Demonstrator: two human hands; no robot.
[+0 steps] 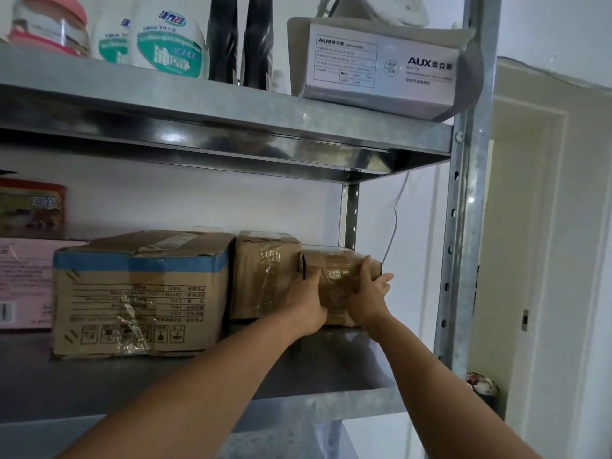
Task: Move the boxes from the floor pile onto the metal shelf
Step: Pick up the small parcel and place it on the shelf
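Small box sitting on shelf, toward back right corner, just beside taped box. Left hand grasping small box's left side, thumb lying on front, fingers hidden between boxes. Right hand clasping right side, thumb on front, fingers reaching round far edge. Big box standing left of taped box. AUX box, bottles sitting on tier above.

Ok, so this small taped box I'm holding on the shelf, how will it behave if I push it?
Probably slides easily: the small taped box is wrapped in glossy tape and the metal shelf looks smooth. Its creased cardboard may give a little under the left hand and right hand. Low and squat, it seems unlikely to tip.
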